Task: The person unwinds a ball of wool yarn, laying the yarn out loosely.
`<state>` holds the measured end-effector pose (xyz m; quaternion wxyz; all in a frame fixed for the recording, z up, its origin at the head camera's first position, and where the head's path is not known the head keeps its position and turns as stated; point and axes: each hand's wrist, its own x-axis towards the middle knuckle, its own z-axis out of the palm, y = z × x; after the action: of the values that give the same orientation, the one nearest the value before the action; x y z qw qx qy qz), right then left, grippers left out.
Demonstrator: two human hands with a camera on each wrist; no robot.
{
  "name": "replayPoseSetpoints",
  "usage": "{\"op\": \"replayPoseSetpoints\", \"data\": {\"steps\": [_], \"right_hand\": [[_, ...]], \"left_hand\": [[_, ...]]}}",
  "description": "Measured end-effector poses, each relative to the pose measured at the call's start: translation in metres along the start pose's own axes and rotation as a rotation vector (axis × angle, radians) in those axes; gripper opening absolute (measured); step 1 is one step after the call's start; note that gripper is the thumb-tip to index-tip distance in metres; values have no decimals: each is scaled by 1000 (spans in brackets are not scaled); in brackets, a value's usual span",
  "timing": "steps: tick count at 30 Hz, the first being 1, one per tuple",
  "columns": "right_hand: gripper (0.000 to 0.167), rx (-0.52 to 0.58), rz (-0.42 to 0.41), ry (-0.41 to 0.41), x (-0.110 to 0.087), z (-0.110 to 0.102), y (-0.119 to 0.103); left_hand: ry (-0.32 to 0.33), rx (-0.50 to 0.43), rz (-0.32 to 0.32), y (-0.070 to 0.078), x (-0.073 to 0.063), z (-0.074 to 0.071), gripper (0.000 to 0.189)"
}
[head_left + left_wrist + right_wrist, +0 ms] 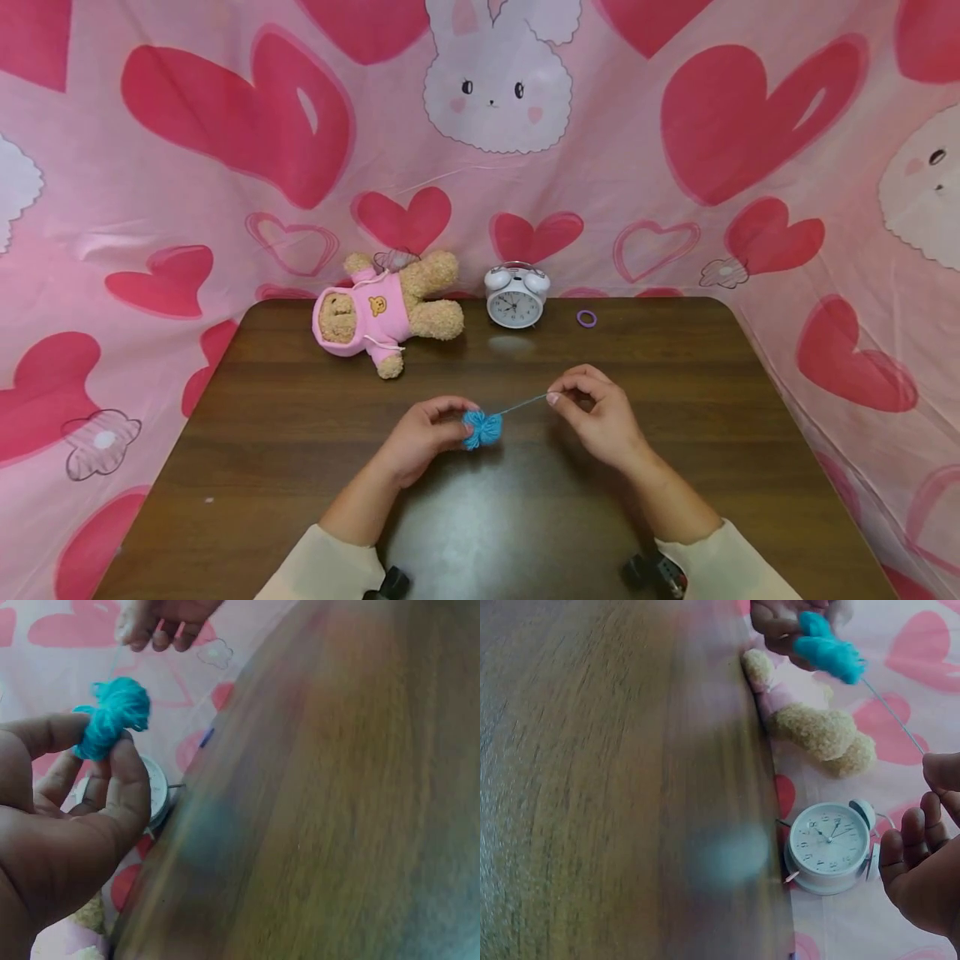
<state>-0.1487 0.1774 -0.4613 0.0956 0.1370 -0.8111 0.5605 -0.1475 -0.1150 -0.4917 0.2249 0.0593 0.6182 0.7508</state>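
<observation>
A small bundle of blue yarn (483,427), drawn in at its middle like a bow, is held up over the table. My left hand (423,437) pinches it between thumb and fingers, as the left wrist view also shows with the yarn bundle (120,709) at the fingertips. From the bundle a single strand (523,404) runs tautly to the right. My right hand (603,417) pinches the strand's far part between thumb and forefinger. In the right wrist view the strand (892,714) slants from the bundle to the right hand's fingertips.
On the brown table (300,500), a teddy bear (386,308) in a pink hoodie lies at the back left. A white twin-bell alarm clock (515,298) stands at the back middle, with a purple ring (587,318) to its right. Behind hangs a pink heart-patterned cloth (600,125).
</observation>
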Motion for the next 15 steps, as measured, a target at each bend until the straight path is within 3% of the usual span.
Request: {"op": "replayPoseSetpoints", "data": {"steps": [3,6,10,15], "right_hand": [[12,-11,-4,-5,-1,-1,-3],[10,-20,-10,-7,-2,-2,-4],[10,-28,-16,0,-5,-3,-3],[13,-14,-44,8,-9,-5,-2]], "left_hand": [[20,47,3,-3,1,-1,34],[64,5,9,-4,1,-2,33],[106,-162,11,-3,0,-3,28],[65,-426,50,2,-5,-6,21]]}}
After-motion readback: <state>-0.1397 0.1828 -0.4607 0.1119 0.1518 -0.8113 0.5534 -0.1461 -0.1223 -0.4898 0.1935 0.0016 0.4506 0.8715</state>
